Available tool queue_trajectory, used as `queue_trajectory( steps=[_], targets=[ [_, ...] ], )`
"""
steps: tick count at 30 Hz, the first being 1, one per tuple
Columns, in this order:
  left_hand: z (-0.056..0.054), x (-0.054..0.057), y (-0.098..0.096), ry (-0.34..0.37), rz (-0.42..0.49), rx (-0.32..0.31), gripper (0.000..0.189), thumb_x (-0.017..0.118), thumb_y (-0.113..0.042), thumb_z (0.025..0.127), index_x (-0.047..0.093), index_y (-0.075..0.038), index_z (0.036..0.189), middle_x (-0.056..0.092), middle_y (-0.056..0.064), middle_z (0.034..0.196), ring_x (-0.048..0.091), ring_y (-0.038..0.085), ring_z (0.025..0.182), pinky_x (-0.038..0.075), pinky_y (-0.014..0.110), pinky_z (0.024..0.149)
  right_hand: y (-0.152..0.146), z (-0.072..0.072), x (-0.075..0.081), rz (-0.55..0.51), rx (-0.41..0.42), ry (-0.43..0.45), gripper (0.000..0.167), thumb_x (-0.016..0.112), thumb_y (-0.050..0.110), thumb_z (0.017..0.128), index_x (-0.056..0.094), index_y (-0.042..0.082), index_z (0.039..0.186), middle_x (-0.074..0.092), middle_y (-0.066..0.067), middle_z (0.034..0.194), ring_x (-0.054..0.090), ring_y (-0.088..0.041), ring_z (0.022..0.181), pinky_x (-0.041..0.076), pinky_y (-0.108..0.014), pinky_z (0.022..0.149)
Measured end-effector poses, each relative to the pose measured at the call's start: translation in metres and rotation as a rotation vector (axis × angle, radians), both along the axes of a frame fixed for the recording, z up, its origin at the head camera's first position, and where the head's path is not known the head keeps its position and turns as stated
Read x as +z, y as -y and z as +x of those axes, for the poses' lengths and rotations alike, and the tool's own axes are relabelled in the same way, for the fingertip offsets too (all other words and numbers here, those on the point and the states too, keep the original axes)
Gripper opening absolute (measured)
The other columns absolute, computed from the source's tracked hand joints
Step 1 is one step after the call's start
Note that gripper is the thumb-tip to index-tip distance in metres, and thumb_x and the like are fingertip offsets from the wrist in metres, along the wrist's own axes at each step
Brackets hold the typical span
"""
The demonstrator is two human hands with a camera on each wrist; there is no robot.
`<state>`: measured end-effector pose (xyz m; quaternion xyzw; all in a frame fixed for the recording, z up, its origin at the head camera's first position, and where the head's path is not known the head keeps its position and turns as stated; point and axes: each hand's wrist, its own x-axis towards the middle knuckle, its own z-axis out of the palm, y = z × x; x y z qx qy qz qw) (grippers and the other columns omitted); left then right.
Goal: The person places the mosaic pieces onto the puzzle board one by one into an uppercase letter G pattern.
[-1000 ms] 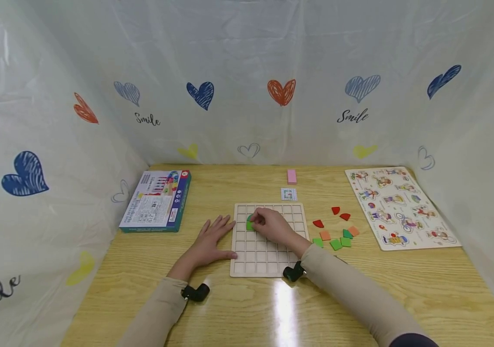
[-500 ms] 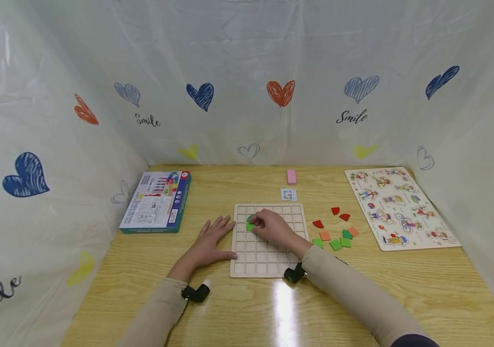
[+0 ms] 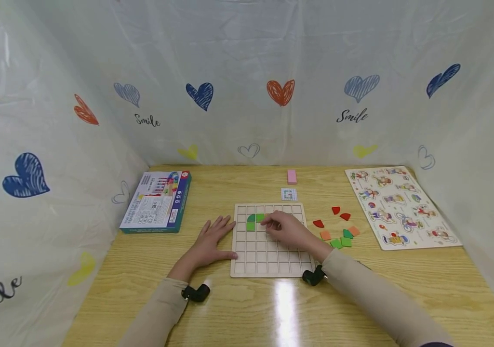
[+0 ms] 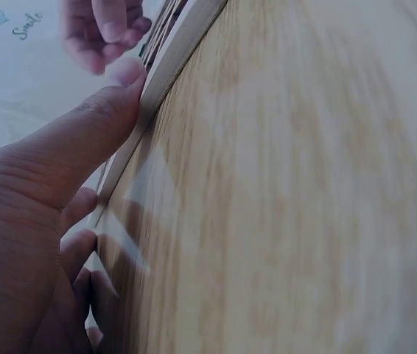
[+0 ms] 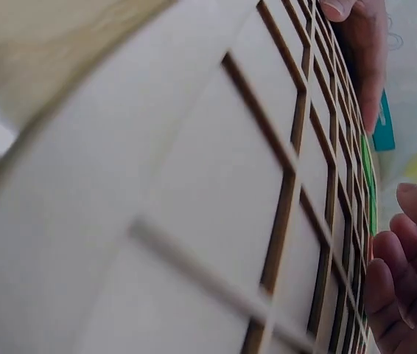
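Observation:
A wooden grid board (image 3: 247, 268) lies in front of me. My left hand (image 3: 207, 245) rests beside its left edge, fingers spread; in the left wrist view the thumb (image 4: 90, 140) touches the board's rim. Over the upper middle of the grid is my right hand (image 3: 289, 231), fingers loosely bent with no piece visible between them. Just left of it, a teal quarter-round piece (image 3: 251, 218), a light green square tile (image 3: 251, 226) below it and another green tile (image 3: 260, 217) sit in cells. An orange edge beside that tile is partly hidden by the fingers.
Loose red quarter-round pieces (image 3: 318, 223), orange tiles (image 3: 354, 231) and green tiles (image 3: 336, 243) lie right of the board. Behind it are a small pattern card (image 3: 289, 194) and a pink block (image 3: 292, 177). A box (image 3: 153, 205) stands left, a picture puzzle (image 3: 403, 212) right.
My right hand has shifted right along the board, away from the teal piece, uncovering the green tiles. The left hand has stayed at the board's left edge.

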<state>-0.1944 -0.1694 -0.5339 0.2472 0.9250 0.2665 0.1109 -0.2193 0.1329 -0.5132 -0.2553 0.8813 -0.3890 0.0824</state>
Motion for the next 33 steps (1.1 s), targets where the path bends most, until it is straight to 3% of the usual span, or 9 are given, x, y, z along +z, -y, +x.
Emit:
queue_trajectory(
  steps=[9, 25, 33],
  targets=[
    [0.0, 0.0, 0.0, -0.005, 0.0, -0.003, 0.099, 0.076, -0.059, 0.084, 0.031, -0.019, 0.162, 0.017, 0.006, 0.17, 0.005, 0.028, 0.157, -0.005, 0.052, 0.125, -0.049, 0.01, 0.003, -0.017, -0.095, 0.017, 0.017, 0.067, 0.015, 0.099, 0.073, 0.011, 0.115, 0.064, 0.005, 0.098, 0.059, -0.013, 0.088, 0.053, -0.032, 0.078],
    [-0.002, -0.005, 0.001, -0.015, -0.019, -0.006, 0.1, 0.075, -0.063, 0.083, 0.03, -0.021, 0.162, 0.017, 0.004, 0.17, 0.005, 0.027, 0.157, -0.004, 0.052, 0.125, -0.135, 0.036, 0.003, 0.072, -0.253, -0.032, 0.022, 0.071, 0.012, 0.096, 0.073, 0.008, 0.118, 0.071, 0.0, 0.102, 0.062, -0.015, 0.088, 0.052, -0.029, 0.075],
    [-0.001, -0.002, 0.0, -0.013, -0.016, -0.001, 0.1, 0.075, -0.062, 0.083, 0.031, -0.02, 0.162, 0.018, 0.005, 0.17, 0.005, 0.027, 0.157, -0.004, 0.052, 0.125, -0.151, 0.041, -0.006, 0.163, -0.225, -0.114, 0.026, 0.075, 0.017, 0.093, 0.075, 0.009, 0.118, 0.07, -0.009, 0.114, 0.063, -0.033, 0.108, 0.05, -0.055, 0.095]
  ],
)
